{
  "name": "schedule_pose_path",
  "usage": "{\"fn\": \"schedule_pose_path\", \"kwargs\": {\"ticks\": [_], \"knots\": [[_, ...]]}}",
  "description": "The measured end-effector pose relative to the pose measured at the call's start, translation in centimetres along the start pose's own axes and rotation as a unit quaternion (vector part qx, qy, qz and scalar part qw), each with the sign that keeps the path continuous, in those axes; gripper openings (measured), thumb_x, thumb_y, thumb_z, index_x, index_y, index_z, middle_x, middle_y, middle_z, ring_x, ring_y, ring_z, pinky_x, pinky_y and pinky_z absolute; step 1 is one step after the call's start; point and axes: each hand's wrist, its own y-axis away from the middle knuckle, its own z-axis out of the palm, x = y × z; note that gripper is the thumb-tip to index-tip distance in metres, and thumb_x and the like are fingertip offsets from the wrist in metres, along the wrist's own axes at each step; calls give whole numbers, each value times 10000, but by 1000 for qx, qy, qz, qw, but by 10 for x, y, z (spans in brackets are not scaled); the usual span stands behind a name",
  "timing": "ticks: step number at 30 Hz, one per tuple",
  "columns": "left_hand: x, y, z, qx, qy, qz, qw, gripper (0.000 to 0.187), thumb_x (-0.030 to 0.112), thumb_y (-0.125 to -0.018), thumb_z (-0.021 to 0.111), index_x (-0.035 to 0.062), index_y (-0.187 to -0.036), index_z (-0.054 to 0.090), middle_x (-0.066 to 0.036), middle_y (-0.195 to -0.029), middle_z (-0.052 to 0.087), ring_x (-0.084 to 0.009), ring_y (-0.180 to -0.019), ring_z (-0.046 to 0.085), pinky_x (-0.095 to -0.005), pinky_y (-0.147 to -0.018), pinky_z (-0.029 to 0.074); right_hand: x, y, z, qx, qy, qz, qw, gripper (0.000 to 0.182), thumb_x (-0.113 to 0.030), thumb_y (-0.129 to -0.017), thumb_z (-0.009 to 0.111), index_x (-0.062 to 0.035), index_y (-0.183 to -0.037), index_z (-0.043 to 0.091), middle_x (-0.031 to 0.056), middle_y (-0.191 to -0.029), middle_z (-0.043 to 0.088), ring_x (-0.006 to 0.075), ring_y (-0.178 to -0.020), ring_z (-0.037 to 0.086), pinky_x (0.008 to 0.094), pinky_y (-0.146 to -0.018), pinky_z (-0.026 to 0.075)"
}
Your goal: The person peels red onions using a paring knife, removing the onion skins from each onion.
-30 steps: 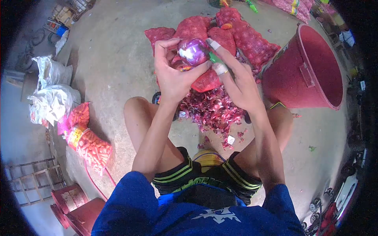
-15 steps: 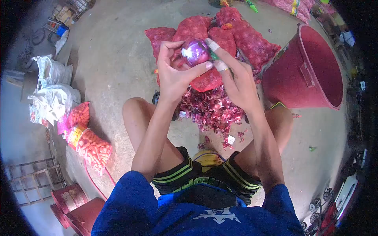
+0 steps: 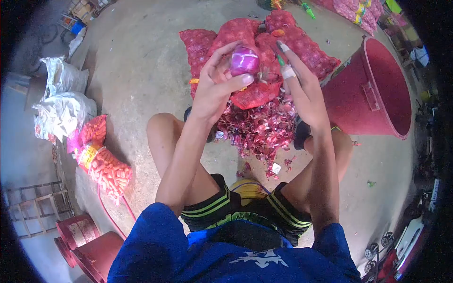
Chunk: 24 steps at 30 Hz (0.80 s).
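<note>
My left hand grips a peeled purple onion, fingers and thumb wrapped around it. My right hand is just right of the onion, a taped finger raised, and a small green-handled knife shows between its fingers. Below both hands lies a heap of red onion skins on the concrete floor. Behind the hands lie red mesh sacks of onions. My bare knees frame the heap.
A big red plastic tub lies tilted at the right. Mesh bags of carrots and white sacks lie at the left. Red stools stand at the lower left, more onion sacks at the top right.
The left hand has turned the onion and lifted it slightly right. The right hand has drawn away from it to the right, fingers spreading. The view has shifted a little.
</note>
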Motion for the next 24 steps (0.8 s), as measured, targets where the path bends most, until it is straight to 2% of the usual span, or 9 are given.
{"fn": "schedule_pose_path", "kwargs": {"ticks": [3, 5, 6, 8, 13, 16, 18, 22, 24], "knots": [[-1, 1, -3, 21, -57, 13, 998, 829, -89, -775, 886, 1, -1519, 531, -122, -1385, 651, -202, -1236, 665, -355, -1084, 561, -19, 6, -4, -60, 25, -55, 996, 531, -195, -1074, 574, -75, -1588, 519, 211, -1302, 746, 322, -1164, 741, 384, -1043, 511], [0, 2, -2, 17, -82, 25, 996, 816, -93, -773, 890, -5, -1507, 544, -119, -1375, 659, -198, -1227, 670, -351, -1071, 571, -19, 9, -5, -103, 12, -105, 989, 574, -154, -1033, 610, -85, -1594, 511, 210, -1182, 770, 369, -1000, 769, 407, -910, 567], [1, 3, -2, 9, -104, 28, 994, 818, -96, -767, 896, -12, -1501, 544, -123, -1378, 658, -197, -1236, 665, -349, -1063, 578, -17, 9, -4, -103, 13, -103, 989, 574, -154, -1033, 610, -85, -1594, 511, 210, -1182, 770, 369, -1000, 769, 407, -910, 567], [0, 5, -1, 0, -125, 29, 992, 820, -99, -761, 902, -20, -1495, 545, -127, -1381, 657, -195, -1246, 661, -347, -1054, 585, -12, 9, -3, -120, 64, -162, 977, 590, -103, -1041, 605, -22, -1611, 473, 159, -1025, 747, 197, -787, 642, 341, -783, 523], [-3, 5, 0, 25, -139, 35, 989, 787, -88, -736, 928, -43, -1437, 572, -135, -1331, 681, -197, -1211, 682, -356, -1061, 592, -22, 9, -8, -166, 99, -90, 977, 555, -81, -1037, 596, -15, -1582, 512, 212, -1027, 744, 291, -780, 684, 379, -784, 539], [-5, 1, 0, 40, -162, 56, 984, 768, -82, -734, 933, -41, -1417, 584, -137, -1307, 693, -196, -1179, 699, -348, -1051, 599, -5, 6, 2, -105, 130, -183, 969, 522, -73, -1039, 584, -13, -1556, 546, 231, -1066, 750, 333, -831, 720, 401, -816, 554], [-1, 0, 2, 49, -165, 50, 984, 766, -79, -734, 934, -40, -1415, 586, -137, -1311, 687, -194, -1173, 701, -344, -1050, 599, 1, 5, 13, 1, 128, -226, 966, 507, -135, -1013, 642, -190, -1517, 638, 219, -853, 716, 362, -712, 703, 437, -687, 552], [-4, -1, -3, 32, -168, 78, 982, 760, -76, -735, 927, -28, -1417, 592, -129, -1327, 669, -188, -1185, 694, -333, -1044, 594, 1, -5, 11, 31, 72, -126, 989, 449, -165, -1070, 587, -154, -1517, 633, 206, -936, 757, 288, -773, 733, 394, -786, 573], [-4, -1, -5, 28, -171, 84, 981, 757, -65, -735, 924, -23, -1416, 595, -124, -1334, 663, -186, -1189, 688, -332, -1049, 587, 11, -12, 0, 51, 17, -93, 994, 432, -183, -1103, 540, -105, -1521, 618, 210, -1114, 777, 243, -901, 748, 342, -911, 555]]}}
